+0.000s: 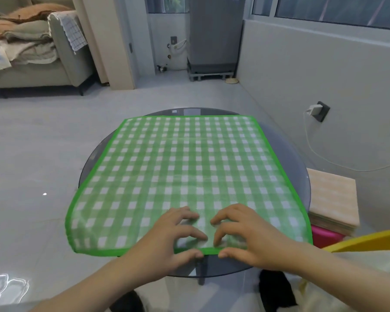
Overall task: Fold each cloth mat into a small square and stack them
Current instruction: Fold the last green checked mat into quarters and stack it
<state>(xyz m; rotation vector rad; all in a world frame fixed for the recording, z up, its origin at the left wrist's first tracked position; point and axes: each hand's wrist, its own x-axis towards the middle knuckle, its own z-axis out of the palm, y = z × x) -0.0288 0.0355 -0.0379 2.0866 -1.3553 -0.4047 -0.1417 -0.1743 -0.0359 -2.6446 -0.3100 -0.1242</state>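
Observation:
A green and white checked cloth mat [185, 167] with a bright green border lies spread flat over a round dark glass table [301, 176]. My left hand [173, 239] and my right hand [241, 235] rest side by side on the middle of the mat's near edge. Their fingers are spread on top of the cloth and their thumbs press against the green hem at the table's front. Neither hand has lifted the cloth. A stack of folded peach-coloured mats [333, 199] sits to the right of the table.
The peach stack rests on a pink stool [324, 236], with a yellow chair edge [369, 240] in front of it. A wall socket with a charger [318, 110] and cable is at the right. A sofa with piled cloths [27, 43] stands at far left.

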